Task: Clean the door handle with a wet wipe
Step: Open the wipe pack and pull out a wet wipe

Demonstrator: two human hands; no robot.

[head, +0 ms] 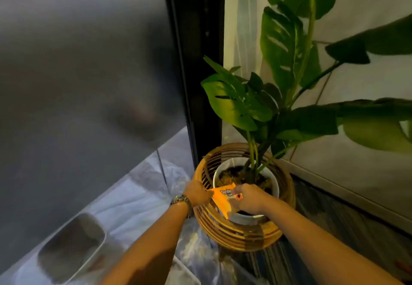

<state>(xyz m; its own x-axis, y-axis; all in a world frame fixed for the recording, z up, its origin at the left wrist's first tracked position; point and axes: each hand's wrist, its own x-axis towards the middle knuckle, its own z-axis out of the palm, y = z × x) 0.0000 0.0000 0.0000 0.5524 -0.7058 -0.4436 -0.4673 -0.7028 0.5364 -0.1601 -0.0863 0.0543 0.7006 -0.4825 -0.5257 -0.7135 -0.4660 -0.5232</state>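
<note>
Two bare forearms enter from the bottom edge and converge at lower centre. A metal wristwatch [181,200] sits on the left wrist.

Left hand [197,192]: fingers closed on the left edge of an orange wet wipe packet [223,200], pinching it. Right hand [250,197]: closed over the packet's right end, fingertips [238,190] curled onto its top face near a small orange-and-white tab; exact finger contact under the hand cannot be told. The packet spans the gap between the two hands, tilted, its lower corner pointing down toward the basket wall. Dark print on the top face partly readable ("Tender", "Love").

Directly beneath and behind the packet: a white pot [249,217] holding dark soil, nested inside a slatted wooden basket [240,238]. The packet is held above the pot's near-left rim.

Lower left of the frame: clear plastic sheeting [133,206] over pale floor, with a blurred grey rounded object [71,246] on it.

Rising from the pot into the upper right: a large-leaved green plant [283,46] with split leaves, against a light wall [367,6].

Centre: a dark vertical door frame [196,61]. Left half of the frame: a grey, blurred door panel [78,61]. The door handle cannot be made out.
</note>
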